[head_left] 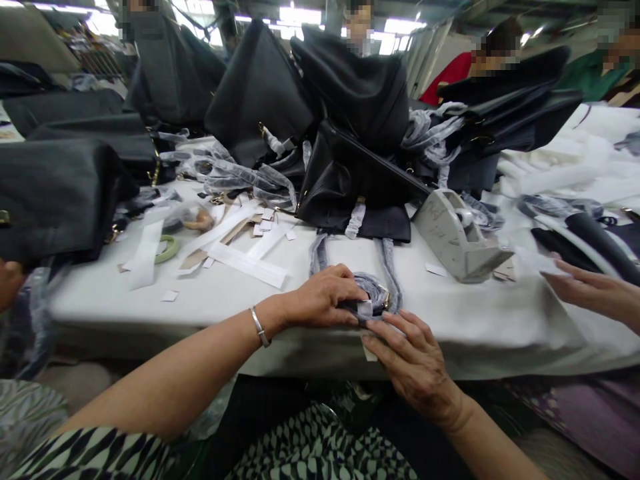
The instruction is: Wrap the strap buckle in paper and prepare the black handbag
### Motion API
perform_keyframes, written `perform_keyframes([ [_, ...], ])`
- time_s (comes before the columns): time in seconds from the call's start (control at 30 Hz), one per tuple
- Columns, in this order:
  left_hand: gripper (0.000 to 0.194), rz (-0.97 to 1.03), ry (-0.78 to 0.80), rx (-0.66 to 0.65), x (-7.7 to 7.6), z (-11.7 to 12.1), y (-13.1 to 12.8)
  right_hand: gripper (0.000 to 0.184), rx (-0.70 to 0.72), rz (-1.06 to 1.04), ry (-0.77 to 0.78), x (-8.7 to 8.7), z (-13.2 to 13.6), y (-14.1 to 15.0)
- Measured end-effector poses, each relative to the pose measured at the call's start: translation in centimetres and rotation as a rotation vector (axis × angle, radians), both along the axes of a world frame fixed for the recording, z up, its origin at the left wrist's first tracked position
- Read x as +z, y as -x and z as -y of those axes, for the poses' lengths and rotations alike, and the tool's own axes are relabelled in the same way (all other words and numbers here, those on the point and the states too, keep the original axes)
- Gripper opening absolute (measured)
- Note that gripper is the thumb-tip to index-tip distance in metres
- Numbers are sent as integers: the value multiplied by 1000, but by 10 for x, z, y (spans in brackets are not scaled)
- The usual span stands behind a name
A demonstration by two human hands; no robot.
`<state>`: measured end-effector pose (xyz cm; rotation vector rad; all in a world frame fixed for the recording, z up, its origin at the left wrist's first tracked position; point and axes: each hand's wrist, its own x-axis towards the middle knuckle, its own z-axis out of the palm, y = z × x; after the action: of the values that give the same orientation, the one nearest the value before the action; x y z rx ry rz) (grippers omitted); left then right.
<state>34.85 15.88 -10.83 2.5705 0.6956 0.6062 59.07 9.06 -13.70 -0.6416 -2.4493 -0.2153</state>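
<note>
Clasping a plastic-wrapped coiled strap (376, 293) on the bench (465, 333), the left grip (320, 297) and right grip (413, 367) close over it, hiding most of the coil.

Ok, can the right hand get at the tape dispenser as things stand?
Probably yes: the right hand rests on the coiled wrapped strap, and nothing stands in its path to the gray tape dispenser, though it would have to leave the strap.

white tbl (100, 307), wrapped strap (319, 255), paper strips (247, 265), tape disp (457, 237)
</note>
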Motion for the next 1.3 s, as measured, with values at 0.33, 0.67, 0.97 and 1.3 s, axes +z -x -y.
perform_keyframes([
  [0.33,23,-211,-166,270,5,39,-17,31,83,-183,148,10,-22,4],
  [0.67,31,-77,-48,346,1,46,-23,21,137,-313,231,22,-40,14],
  [0.97,11,22,75,483,2,46,-34,15,55,-368,418,22,-48,18],
  [1.3,14,45,147,676,-2,47,-47,21,-2,-172,918,50,-68,18],
])
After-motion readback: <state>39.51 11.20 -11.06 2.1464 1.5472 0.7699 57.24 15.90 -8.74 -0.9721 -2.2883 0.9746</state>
